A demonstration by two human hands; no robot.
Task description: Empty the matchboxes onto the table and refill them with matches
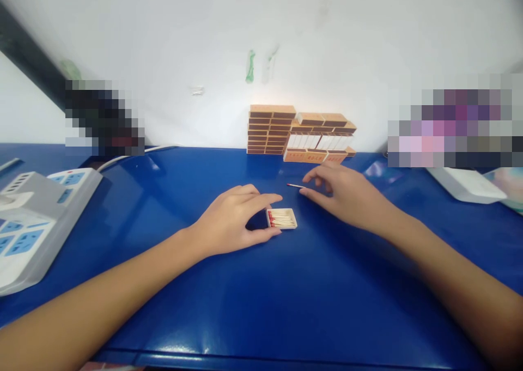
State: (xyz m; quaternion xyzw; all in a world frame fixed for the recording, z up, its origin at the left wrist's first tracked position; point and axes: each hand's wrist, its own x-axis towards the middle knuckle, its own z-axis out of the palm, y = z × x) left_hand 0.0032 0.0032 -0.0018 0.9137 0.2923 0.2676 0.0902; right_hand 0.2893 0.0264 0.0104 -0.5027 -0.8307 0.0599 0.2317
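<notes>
Your left hand curves, open, around the little box-shaped tray of thin, red-tipped matches. Beyond the tray, rightward, your right hand nears one skinny match; I can't tell if it's pinched.

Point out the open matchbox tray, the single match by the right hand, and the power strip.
Matchbox tray [285, 227]: head view, on its near wall.
Single match [295, 186]: head view, middle of its stick.
Power strip [24, 242]: head view, on a blue socket panel.

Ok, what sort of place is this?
Likely an indoor workstation, though the exact room isn't clear: a blue tabletop against a white wall, a power strip and stacked matchboxes.
</notes>
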